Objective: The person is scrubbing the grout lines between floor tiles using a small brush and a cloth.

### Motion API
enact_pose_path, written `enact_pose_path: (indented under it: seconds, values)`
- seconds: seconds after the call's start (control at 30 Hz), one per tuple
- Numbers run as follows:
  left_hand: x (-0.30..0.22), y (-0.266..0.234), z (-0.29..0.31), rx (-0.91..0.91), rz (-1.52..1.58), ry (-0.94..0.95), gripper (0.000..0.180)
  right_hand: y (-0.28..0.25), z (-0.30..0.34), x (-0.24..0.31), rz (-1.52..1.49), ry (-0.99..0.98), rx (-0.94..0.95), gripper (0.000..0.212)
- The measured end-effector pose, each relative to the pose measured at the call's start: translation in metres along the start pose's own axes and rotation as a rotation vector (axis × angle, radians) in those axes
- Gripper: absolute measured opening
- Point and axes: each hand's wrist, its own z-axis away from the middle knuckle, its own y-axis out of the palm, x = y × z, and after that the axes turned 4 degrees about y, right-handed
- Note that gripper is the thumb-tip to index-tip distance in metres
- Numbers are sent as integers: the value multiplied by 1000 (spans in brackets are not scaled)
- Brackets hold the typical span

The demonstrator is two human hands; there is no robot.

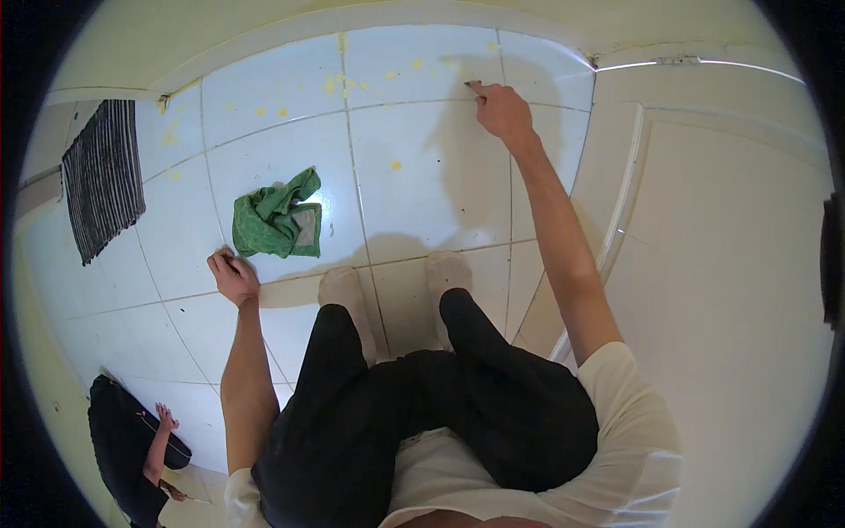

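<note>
My right hand (505, 114) is stretched out over the far tiles, its fingers closed in a pinch. A small dark tip shows at the fingertips, too small to name. It is close to the yellow spots (417, 64) scattered on the white tiled floor (422, 132). My left hand (235, 277) is low by the floor at the left, fingers curled; a dark patch shows among them, and I cannot make out what it is. Just beyond that hand lies a crumpled green cloth (264, 220) with a pale grey patch at one corner.
A black-and-grey striped mat (106, 180) lies at the far left. Another person (128, 449) in dark clothes is at the lower left. A pale door (731, 264) stands along the right, and a wall (264, 35) bounds the far side. My feet (345, 299) are on the tiles.
</note>
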Motion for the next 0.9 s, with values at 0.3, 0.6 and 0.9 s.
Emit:
enact_pose_path:
  seconds: [0.3, 0.6, 0.9]
  values:
    - [2, -2, -1, 11, 12, -10, 17, 4, -5, 6, -45, 72, -15, 26]
    - [-5, -6, 1, -16, 48, -33, 13, 7, -10, 7, 48, 82, -13, 26]
    - [-7, -4, -4, -13, 40, -24, 12, -4, -11, 9, 62, 56, -23, 24]
